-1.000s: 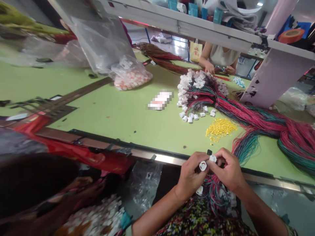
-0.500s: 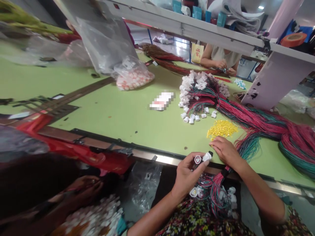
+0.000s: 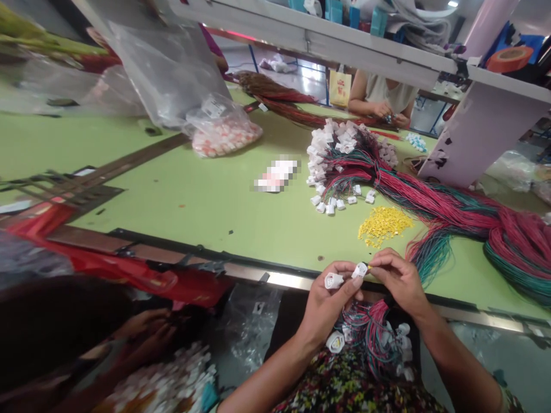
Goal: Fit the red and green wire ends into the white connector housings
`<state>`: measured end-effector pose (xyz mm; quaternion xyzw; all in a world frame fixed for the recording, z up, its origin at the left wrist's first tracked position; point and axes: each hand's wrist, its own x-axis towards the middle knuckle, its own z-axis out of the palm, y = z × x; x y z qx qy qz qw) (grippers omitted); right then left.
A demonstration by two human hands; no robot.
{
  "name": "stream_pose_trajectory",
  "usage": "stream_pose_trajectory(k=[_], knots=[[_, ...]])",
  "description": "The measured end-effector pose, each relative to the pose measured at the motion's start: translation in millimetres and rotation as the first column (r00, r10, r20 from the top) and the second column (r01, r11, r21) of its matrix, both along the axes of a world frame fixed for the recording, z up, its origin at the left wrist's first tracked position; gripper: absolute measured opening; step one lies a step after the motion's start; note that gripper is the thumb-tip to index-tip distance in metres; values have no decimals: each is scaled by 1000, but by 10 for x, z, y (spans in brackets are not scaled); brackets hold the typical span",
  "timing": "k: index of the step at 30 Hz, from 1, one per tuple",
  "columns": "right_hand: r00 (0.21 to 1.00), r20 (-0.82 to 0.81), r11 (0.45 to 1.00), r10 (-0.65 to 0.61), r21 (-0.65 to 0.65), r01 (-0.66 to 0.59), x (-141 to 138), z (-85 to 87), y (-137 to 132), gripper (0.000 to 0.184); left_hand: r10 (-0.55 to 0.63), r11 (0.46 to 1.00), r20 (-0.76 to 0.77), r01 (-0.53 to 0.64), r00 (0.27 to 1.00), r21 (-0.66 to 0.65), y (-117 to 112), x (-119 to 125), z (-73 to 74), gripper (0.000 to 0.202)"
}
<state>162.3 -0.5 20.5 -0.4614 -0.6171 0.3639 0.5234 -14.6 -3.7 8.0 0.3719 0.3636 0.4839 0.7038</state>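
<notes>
My left hand is closed on a white connector, pinched between thumb and fingers. A second white connector sticks out between the fingers of that same hand. Right beside it, my right hand pinches a tiny yellow piece against the first connector's end; whether it sits inside is too small to tell. Below my hands, a bundle of pink, green and dark wires with white connectors hangs at my lap. Just beyond the hands lies a pile of small yellow pieces on the green table.
A large wire bundle with white connectors stretches across the right side. Farther back are a bag of orange-and-white parts and brown-red wires. A shelf spans overhead. One person sits opposite; another works at my left.
My right hand has come from the edge of the yellow pile to the connector in my left hand, with a yellow piece in its fingertips. The left hand has turned the connectors slightly.
</notes>
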Motion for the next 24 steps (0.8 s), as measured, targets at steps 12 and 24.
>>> stream_pose_trajectory(k=[12, 24], knots=[[992, 67, 994, -108, 41, 105, -15, 49, -128, 9, 72, 980, -116, -48, 991, 194, -41, 43, 6, 18], [988, 157, 997, -10, 80, -3, -27, 260, -314, 11, 310, 759, -216, -104, 926, 643, -71, 54, -77, 22]])
